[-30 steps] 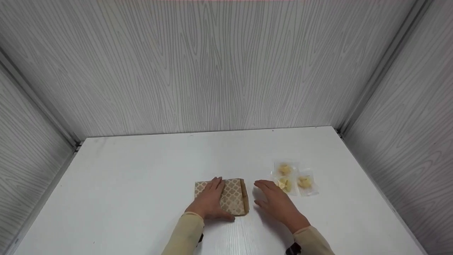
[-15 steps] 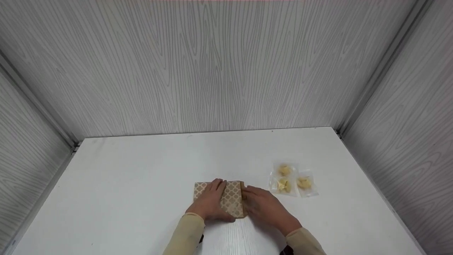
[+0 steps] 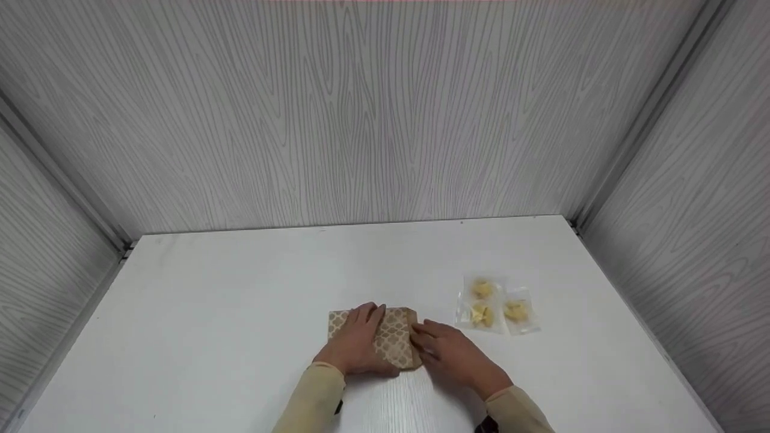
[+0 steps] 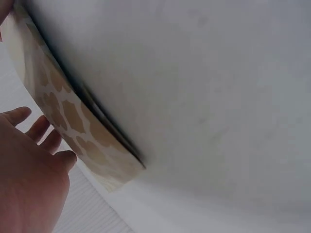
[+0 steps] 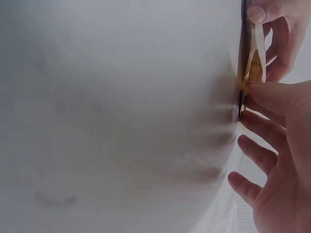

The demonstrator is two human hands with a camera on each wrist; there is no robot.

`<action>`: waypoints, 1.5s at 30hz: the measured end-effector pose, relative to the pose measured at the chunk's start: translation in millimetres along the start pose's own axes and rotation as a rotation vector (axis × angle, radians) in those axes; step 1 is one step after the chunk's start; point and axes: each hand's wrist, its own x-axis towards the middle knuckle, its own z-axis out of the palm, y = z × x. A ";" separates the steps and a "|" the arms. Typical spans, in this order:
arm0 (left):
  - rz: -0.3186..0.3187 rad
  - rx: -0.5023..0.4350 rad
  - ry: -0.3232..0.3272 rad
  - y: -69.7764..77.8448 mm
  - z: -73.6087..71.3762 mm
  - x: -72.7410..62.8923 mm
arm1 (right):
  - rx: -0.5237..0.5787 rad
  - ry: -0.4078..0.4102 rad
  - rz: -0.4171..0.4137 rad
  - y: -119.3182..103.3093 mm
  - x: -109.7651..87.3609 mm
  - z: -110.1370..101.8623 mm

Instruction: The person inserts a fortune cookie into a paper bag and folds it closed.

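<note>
A flat paper bag [image 3: 394,337], tan with a pale lattice print, lies on the white table. My left hand [image 3: 356,346] rests across it, fingers spread toward its far edge and thumb along the near edge. The bag's brown, open-looking end faces right, where my right hand [image 3: 457,355] pinches the edge between thumb and forefinger. In the right wrist view, that right hand [image 5: 286,141] has its other fingers spread apart. The left wrist view shows the printed side of the bag [image 4: 73,116] close to the left hand [image 4: 29,170]. The bag's inside is hidden.
Several clear packets lie right of the hands: a back one [image 3: 483,288], a front one [image 3: 481,315] and a right one [image 3: 517,311], each with a yellowish piece inside. Grey wood-grain panels [image 3: 355,120] wall in the white table [image 3: 228,300].
My right hand has moved left from beside the bag to its right end and now takes hold of the edge there. My left hand stays on the bag.
</note>
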 end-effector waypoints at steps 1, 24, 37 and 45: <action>-0.001 0.001 0.000 -0.1 0.3 -0.2 | 0.008 -0.005 -0.001 -0.2 -0.3 -0.4; 0.047 0.055 -0.008 -3.3 -3.9 -2.6 | 0.078 -0.086 0.053 0.3 -1.5 -2.2; 0.019 0.049 -0.036 -1.4 -0.7 -2.7 | 0.019 -0.057 0.099 -4.8 3.7 0.9; 0.055 0.057 -0.021 -3.6 -3.2 -4.4 | -0.001 -0.096 0.120 -5.1 5.0 2.5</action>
